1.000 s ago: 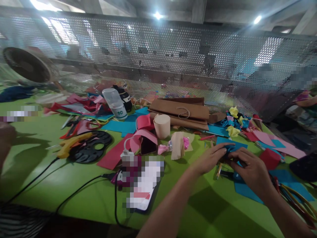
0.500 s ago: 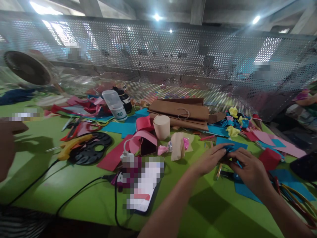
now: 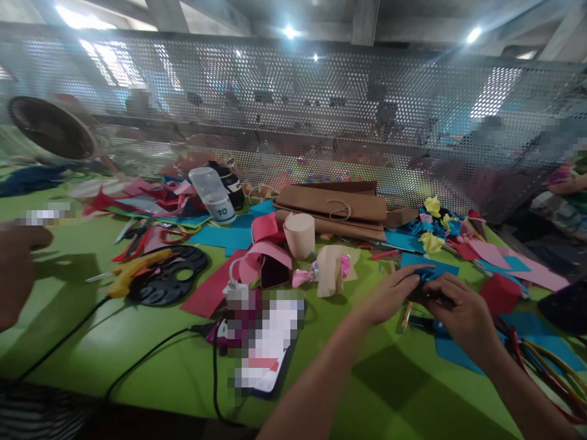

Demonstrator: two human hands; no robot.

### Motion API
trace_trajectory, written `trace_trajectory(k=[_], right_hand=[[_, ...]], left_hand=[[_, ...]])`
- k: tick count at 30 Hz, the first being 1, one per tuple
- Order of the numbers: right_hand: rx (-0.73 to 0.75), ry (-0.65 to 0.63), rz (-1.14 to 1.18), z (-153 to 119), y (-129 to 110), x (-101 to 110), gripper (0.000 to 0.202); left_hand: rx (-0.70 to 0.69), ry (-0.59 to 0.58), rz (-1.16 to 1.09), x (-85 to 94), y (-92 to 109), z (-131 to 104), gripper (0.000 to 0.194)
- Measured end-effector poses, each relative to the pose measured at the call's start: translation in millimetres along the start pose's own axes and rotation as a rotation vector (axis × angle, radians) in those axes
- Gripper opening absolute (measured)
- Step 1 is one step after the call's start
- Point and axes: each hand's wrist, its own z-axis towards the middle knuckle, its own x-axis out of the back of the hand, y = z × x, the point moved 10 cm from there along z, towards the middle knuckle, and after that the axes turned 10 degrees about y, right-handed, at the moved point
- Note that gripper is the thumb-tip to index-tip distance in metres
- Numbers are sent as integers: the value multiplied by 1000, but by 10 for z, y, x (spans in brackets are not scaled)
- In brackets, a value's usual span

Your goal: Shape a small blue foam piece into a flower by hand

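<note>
Green surface (image 3: 137,342) strewn with craft paper, backed by a perforated metal screen (image 3: 293,122), both hands busy on a scrap of blue paper.

Largest across the far side lie flat brown paper bags (image 3: 334,208), with a fan (image 3: 50,128) off at the far left and sheets of blue, red and pink paper spread between. Nearer sit a yellow glue gun (image 3: 132,269) on a black cut-out, a tan paper cup (image 3: 299,233), a white bottle (image 3: 213,192) and a phone on its cable (image 3: 137,360), all well apart from the work. Another person's hand (image 3: 16,269) shows at the left edge. At the right, the left hand (image 3: 389,293) and right hand (image 3: 458,311) meet, fingers pinched closed on the small blue paper piece (image 3: 425,275), held just above a larger blue sheet (image 3: 458,351), probably to fold or roll it; the piece is mostly hidden. A pencil (image 3: 405,316) lies under the hands, coloured sticks (image 3: 550,366) just beside the right wrist.
</note>
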Motion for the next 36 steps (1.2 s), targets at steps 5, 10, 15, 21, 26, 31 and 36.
trace_trajectory(k=[5,10,15,21,26,31,36], right_hand=[[9,-1,-13,1,-1,8,8],[7,-33,-35,-18,44,-18,8],[2,-44,-40,-14,48,-32,10],[14,0,12,-14,19,6,5],[29,-16,32,-26,-1,-3,9],[-10,-34,40,-21,22,-28,7],[-47,-10,53,-21,63,-34,5]], left_hand=[[30,9,3,-1,-34,-4,45],[31,3,3,-9,-32,-5,46],[26,-18,1,-34,-23,1,47],[3,-20,0,-27,-12,3,47],[37,-16,-5,-16,-44,-1,47],[30,-25,-13,-32,-42,3,48],[54,-6,-15,-21,-88,13,47]])
